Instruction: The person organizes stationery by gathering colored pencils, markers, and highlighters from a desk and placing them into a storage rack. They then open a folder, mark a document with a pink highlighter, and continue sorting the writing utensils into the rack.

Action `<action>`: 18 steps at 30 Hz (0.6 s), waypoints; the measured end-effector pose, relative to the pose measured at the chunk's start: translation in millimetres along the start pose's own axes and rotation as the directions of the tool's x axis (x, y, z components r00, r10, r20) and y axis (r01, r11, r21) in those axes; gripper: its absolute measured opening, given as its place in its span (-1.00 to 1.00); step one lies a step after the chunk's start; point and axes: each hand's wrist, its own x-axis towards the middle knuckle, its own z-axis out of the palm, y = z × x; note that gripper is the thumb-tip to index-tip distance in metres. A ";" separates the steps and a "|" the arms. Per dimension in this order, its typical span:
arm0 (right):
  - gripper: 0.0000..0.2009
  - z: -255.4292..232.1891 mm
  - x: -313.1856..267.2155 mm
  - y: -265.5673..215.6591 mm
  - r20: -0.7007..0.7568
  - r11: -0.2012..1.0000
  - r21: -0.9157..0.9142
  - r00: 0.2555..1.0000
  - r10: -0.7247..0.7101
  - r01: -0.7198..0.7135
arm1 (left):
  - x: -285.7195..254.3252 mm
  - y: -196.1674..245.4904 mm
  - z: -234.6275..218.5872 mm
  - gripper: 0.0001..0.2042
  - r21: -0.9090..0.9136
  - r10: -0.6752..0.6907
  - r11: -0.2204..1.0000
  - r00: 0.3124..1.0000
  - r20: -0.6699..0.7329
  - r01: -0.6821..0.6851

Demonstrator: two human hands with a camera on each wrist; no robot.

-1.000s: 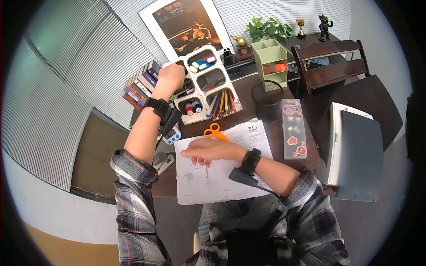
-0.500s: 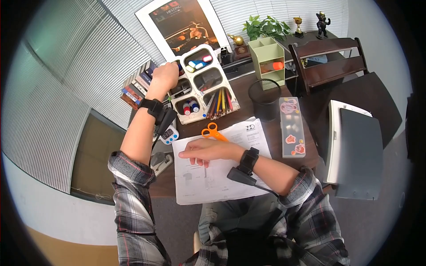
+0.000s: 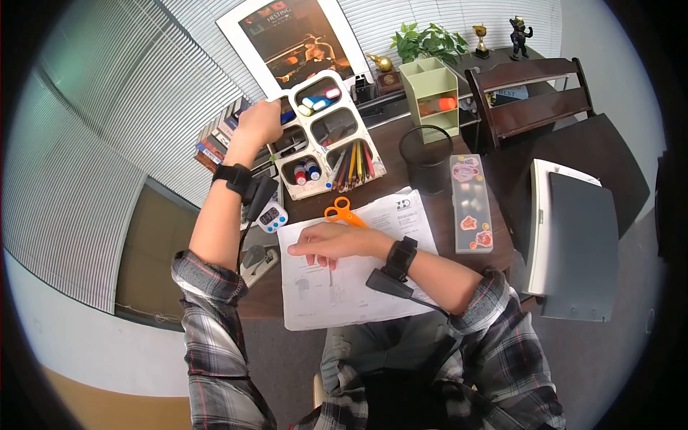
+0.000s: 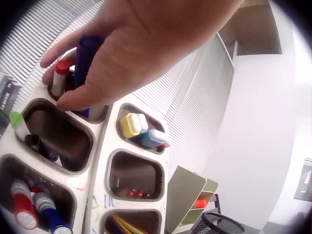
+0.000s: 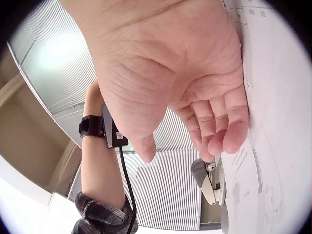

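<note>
My left hand point(image 3: 259, 123) is at the top left compartment of a white desk organizer point(image 3: 307, 127). In the left wrist view, the thumb crosses in front of a dark blue marker point(image 4: 87, 61) and the fingers pass behind it, so the hand loosely grips it. A red-capped marker point(image 4: 60, 78) stands between the thumb tip and the fingertips. The lower ends of both markers are hidden. My right hand point(image 3: 337, 240) rests with loosely curved fingers on printed sheets point(image 3: 344, 287), holding nothing. Orange-handled scissors point(image 3: 342, 211) lie beyond it, partly hidden by the hand.
Pens, highlighters and colored pencils point(image 3: 352, 166) fill other compartments. A white timer point(image 3: 272, 216) and a stapler point(image 3: 259, 264) lie at the left. Rightward stand a black mesh cup point(image 3: 426, 161), a stickered clear case point(image 3: 473, 204) and a green holder point(image 3: 430, 93). Books point(image 3: 215, 143) flank the organizer.
My left hand has shifted a little left over the organizer, uncovering more of the top left compartment and a blue marker there. The right hand stays in place on the sheets.
</note>
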 end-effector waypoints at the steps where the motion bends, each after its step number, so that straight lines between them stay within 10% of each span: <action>1: -0.41 -0.1 -0.4 -0.5 0.001 1.000 -0.006 1.000 -0.004 0.004 | -0.3 -5.9 2.2 -0.70 -0.041 0.011 0.999 1.000 -0.007 -0.011; 18: -0.32 0.2 3.8 6.1 -0.023 1.000 0.006 1.000 -0.015 0.015 | -25.4 -1.4 0.8 -0.74 -0.119 0.074 0.987 0.962 -0.261 -0.108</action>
